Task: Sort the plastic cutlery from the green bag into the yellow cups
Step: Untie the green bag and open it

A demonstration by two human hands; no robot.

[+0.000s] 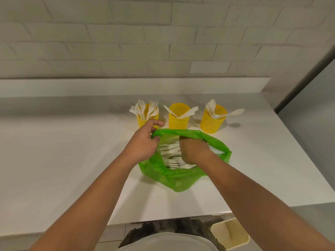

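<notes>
— Cutlery [171, 156] where?
— Inside the green bag [179, 178], pale flat pieces showing through its mouth, between the hands. The bag is thin, crinkled and translucent, and sits on the desk [63, 160].
— Hands?
— The left hand [143, 144] pinches the rim. The right hand [194, 151] dips inside with its fingers hidden, so its grip is unclear.
— Yellow cups [178, 118]?
— Three mesh ones just beyond the hands, each with white pieces standing in it.

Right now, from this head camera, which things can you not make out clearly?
Head view only:
right hand: its fingers go down into the green bag, hidden behind the hand's back; a hold cannot be told.
cutlery in the bag: partly covered by both hands, kinds and number unclear.
left yellow cup: lower part hidden behind the left hand.
</notes>
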